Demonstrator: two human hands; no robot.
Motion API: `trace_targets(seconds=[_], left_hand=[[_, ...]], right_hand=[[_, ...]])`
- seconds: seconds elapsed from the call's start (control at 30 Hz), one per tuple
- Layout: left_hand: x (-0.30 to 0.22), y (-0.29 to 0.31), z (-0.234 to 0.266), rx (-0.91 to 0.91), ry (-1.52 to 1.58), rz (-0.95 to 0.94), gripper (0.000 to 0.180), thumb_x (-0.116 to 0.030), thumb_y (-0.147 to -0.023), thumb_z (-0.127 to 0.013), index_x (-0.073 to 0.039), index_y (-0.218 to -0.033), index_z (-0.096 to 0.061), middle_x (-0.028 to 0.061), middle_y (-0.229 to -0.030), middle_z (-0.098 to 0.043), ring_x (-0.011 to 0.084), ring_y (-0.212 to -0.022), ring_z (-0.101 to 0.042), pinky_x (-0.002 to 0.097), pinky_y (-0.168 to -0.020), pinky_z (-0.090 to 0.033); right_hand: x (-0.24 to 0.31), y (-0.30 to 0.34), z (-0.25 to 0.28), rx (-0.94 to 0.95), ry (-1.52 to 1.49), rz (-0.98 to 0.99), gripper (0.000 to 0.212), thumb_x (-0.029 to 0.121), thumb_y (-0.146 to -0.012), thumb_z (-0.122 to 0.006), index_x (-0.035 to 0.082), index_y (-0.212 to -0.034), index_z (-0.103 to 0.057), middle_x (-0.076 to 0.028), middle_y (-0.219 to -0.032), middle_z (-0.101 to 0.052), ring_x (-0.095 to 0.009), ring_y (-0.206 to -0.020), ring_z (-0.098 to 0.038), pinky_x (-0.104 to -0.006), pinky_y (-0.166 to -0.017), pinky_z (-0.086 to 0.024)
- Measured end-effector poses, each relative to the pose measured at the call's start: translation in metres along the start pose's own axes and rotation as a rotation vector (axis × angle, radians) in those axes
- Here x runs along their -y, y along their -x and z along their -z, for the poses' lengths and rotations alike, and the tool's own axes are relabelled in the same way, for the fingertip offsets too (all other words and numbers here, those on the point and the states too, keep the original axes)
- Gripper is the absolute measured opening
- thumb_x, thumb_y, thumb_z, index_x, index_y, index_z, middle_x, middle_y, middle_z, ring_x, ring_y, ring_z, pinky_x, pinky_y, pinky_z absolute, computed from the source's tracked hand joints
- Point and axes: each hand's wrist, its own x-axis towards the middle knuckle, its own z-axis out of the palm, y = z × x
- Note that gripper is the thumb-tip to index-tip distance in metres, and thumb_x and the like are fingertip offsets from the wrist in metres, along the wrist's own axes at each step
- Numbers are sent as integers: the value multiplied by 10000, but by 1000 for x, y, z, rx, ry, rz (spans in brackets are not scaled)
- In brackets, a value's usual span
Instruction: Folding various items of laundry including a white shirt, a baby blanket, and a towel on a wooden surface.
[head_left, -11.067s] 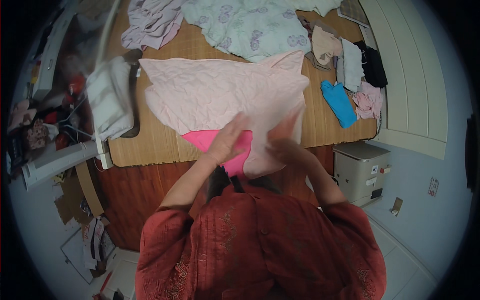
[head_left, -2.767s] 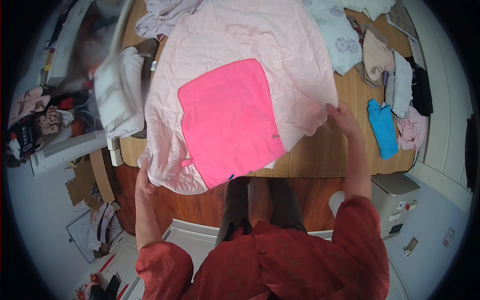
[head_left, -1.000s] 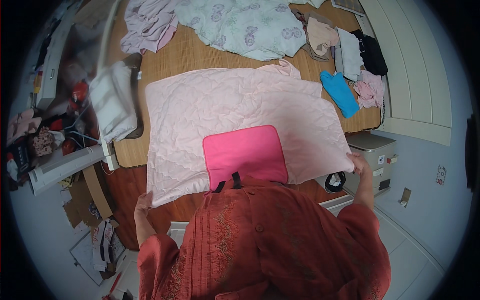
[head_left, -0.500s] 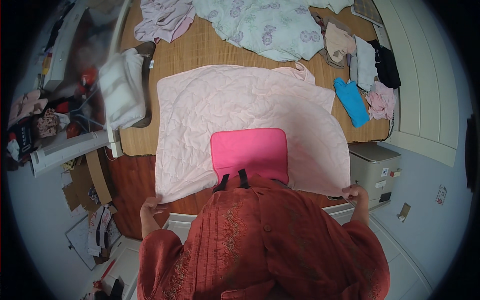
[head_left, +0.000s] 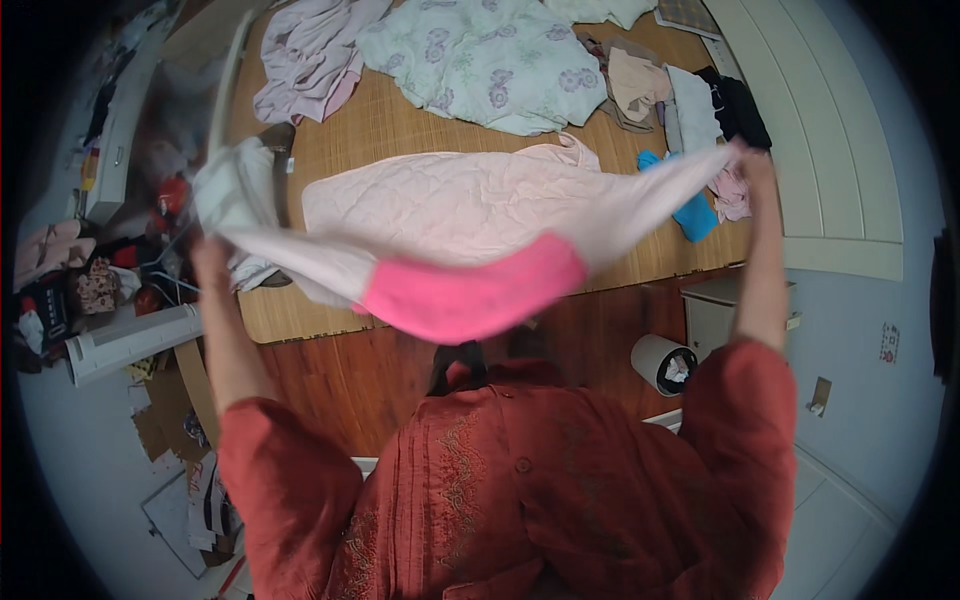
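Note:
A pale pink quilted blanket (head_left: 450, 200) with a bright pink panel (head_left: 480, 290) spans the space between my hands. Its near edge is lifted and sags in the middle, blurred by motion, while the far part lies on the woven mat. My left hand (head_left: 210, 250), smeared by motion, grips one near corner beside a folded white cloth (head_left: 240, 185). My right hand (head_left: 755, 160) is closed on the other corner, raised in front of small folded clothes. Partly behind the blanket's right side lies a blue garment (head_left: 695, 218).
The bed's woven mat (head_left: 340, 135) holds a floral quilt (head_left: 480, 65), a crumpled lilac cloth (head_left: 305, 55) and a black folded garment (head_left: 735, 110). A white waste bin (head_left: 655, 362) stands on the wooden floor (head_left: 590, 350) at right, near a grey cabinet (head_left: 708, 310).
Both hands have moved up, forward and outward, lifting the blanket's near edge off my lap side. The bright pink panel now hangs in a curve, and the floor and bin have come into view.

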Motion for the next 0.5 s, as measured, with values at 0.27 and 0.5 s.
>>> trace_targets(seconds=[0.27, 0.5], left_hand=[[-55, -45, 184, -213, 1298, 275, 282, -205, -902, -435, 48, -1007, -501, 122, -933, -566, 200, -836, -575, 304, -680, -492], [-86, 73, 131, 4, 1246, 193, 291, -256, -897, -424, 0, -981, -534, 64, -890, -582, 134, -759, -542, 252, -676, -438]], right_hand=[[-130, 15, 182, -551, -1176, -987, 492, 486, -675, -672, 6, -630, -571, -27, -576, -492, -107, -501, -430, -265, -460, -335], [-130, 98, 83, -429, -1135, -1177, 394, 391, -690, -711, 92, -566, -487, 1, -488, -406, -95, -388, -356, -242, -358, -267]])
